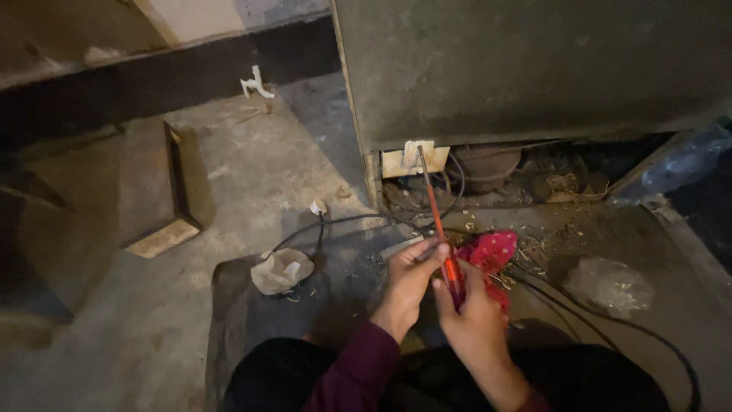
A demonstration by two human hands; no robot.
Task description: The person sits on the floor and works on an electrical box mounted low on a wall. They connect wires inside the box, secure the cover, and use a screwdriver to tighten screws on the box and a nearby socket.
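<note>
My right hand (474, 320) grips the red handle of a long screwdriver (436, 217), whose thin shaft points up toward a pale bracket (412, 160) at the lower edge of a large dark appliance (534, 69). My left hand (410, 278) pinches the shaft just above the handle. A red dotted cloth (494, 250) lies on the floor right beside both hands. Under the appliance a dusty round part (488, 164) and wires show in the open bottom compartment.
A black cable (335, 223) runs across the concrete floor to the left, another (610, 320) curves right. A crumpled white bag (282, 271) lies left, a clear plastic bag (610, 284) right. A wooden block (164, 238) and dark board stand at left.
</note>
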